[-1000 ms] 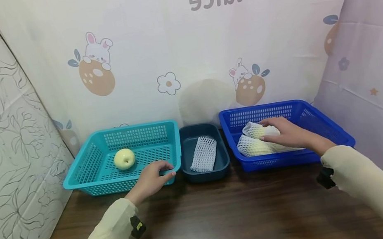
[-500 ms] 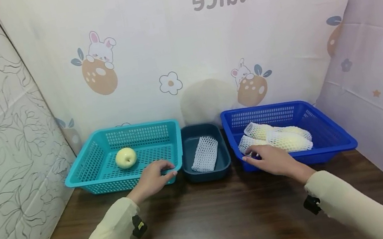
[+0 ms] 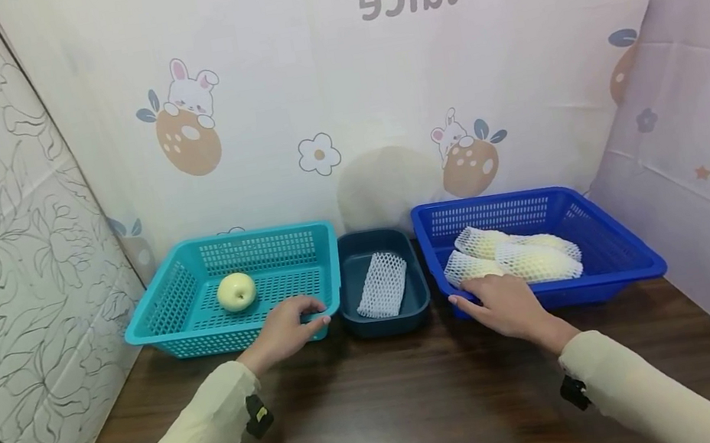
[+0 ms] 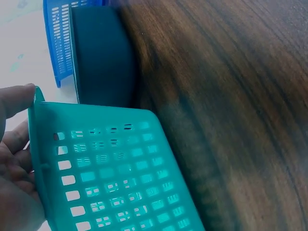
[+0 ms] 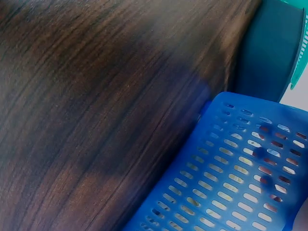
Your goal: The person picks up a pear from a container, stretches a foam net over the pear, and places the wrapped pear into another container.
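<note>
At the near right corner of the turquoise basket [image 3: 171, 337], my left hand [image 3: 285, 331] grips the rim, fingers curled over it and thumb tip at the corner. A pale yellow apple-like fruit [image 3: 237, 292] lies inside that basket. My right hand [image 3: 503, 302] holds the near left rim of the blue basket [image 3: 615, 276]; its fingers reach inside and show dimly through the slots in the right wrist view. Beside those fingers lie several pale fruits in white foam net sleeves [image 3: 538, 260].
Between the baskets stands a dark blue tub [image 3: 344, 254] with a flat white foam net [image 3: 383, 284] in it. All three containers sit on a dark wooden table [image 3: 385, 410], close to a patterned wall cloth [image 3: 333, 85] behind.
My right hand has left the netted fruits and moved left and nearer, to the blue basket's front rim. My left hand stays at the turquoise rim.
</note>
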Motion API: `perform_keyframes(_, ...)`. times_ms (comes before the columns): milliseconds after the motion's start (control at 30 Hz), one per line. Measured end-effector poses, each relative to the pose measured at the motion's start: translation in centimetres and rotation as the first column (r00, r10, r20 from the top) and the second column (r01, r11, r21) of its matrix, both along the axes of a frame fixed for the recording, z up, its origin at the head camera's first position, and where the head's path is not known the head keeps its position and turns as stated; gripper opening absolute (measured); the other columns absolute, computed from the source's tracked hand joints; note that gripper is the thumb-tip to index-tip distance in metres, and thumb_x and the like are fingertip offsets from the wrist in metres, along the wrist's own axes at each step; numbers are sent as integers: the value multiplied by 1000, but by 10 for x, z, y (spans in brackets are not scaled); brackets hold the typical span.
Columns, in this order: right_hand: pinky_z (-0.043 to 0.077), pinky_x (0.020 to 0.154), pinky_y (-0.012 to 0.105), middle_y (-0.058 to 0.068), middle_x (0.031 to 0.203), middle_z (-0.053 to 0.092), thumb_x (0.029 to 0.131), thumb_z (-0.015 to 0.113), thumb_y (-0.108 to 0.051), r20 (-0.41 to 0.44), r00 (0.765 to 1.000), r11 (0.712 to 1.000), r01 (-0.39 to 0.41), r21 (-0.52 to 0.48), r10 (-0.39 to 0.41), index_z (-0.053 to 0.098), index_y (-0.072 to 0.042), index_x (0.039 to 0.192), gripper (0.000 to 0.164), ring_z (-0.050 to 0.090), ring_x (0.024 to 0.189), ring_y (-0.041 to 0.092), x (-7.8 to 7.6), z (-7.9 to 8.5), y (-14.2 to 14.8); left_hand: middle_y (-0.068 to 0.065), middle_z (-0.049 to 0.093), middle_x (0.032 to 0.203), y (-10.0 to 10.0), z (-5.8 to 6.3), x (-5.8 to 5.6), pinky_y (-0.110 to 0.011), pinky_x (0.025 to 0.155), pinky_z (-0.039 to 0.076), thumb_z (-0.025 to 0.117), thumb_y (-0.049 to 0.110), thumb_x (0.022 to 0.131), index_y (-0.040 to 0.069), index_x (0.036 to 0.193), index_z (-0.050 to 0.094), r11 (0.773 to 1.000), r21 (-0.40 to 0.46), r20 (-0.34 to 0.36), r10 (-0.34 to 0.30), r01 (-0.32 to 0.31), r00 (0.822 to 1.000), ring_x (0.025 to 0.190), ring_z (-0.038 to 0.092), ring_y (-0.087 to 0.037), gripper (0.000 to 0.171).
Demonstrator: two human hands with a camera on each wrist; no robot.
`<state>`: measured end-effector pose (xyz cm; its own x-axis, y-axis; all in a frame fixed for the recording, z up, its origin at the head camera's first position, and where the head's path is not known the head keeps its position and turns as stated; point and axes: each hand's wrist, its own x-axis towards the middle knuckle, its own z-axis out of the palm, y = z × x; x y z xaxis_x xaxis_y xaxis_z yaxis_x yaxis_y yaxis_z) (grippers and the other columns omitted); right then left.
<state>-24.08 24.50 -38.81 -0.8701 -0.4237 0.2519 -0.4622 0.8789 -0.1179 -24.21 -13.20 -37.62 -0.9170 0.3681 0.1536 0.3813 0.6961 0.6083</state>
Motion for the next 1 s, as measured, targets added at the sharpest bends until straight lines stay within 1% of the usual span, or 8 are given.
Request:
perform_keyframes(267,48,68,43,0,80,63,96,47,-50,-23,1000,1000,4,-3,-4,67,-10,100,44,55,68,18,0,1,1,0,63,99,-3,9,-6,-38,83,48,63,19,93,9,103,67,995,44,84,-88,84,993,93,57,-17,15)
perform_keyframes(367,46,66,42,-2,76,60,96,47,-50,-30,1000,1000,7,1,-7,66,-12,95,43,53,66,17,0,1,1,1,63,96,-8,19,-11,-35,77,48,60,18,94,8,103,66,991,38,84,-132,129,988,89,56,-15,15)
perform_keyframes(467,47,66,43,-1,78,62,96,47,-51,-39,999,1000,10,10,-10,67,-12,96,44,54,67,18,0,1,2,-1,63,96,-16,36,-20,-34,74,49,59,16,95,7,104,66,990,7,61,-139,139,988,87,57,-16,15)
perform_keyframes(600,48,68,44,1,82,65,96,47,-50,-52,999,1000,15,16,-15,67,-11,98,44,56,70,19,-1,2,2,-7,64,102,-28,68,-36,-39,78,50,57,17,96,6,108,65,997,-40,51,-69,71,996,92,59,-22,19)
perform_keyframes(767,47,69,45,3,83,65,96,48,-49,-63,998,999,33,19,-32,66,-10,98,43,57,71,20,1,4,4,-15,61,113,-50,103,-66,-47,87,46,51,22,99,1,117,59,994,-72,36,85,-82,996,103,57,-30,30)
perform_keyframes(867,48,72,47,6,89,67,96,49,-48,-60,997,999,50,19,-49,67,-9,101,43,60,76,23,2,5,5,-21,57,119,-63,115,-82,-51,89,43,47,21,99,-4,121,56,984,-71,20,165,-163,986,108,53,-35,34)
perform_keyframes(933,48,74,49,7,92,68,96,50,-47,-62,997,999,50,15,-49,67,-8,103,43,61,78,25,4,4,5,-24,55,122,-72,119,-90,-51,88,43,45,21,99,-5,121,56,973,-74,6,218,-216,976,108,53,-37,36)
perform_keyframes(1000,48,71,47,5,87,66,95,51,-46,-68,997,999,40,9,-40,67,-9,100,41,60,75,23,4,3,3,-26,56,120,-81,119,-95,-52,86,44,45,19,97,-7,119,57,962,-74,-16,263,-263,965,105,54,-38,35)
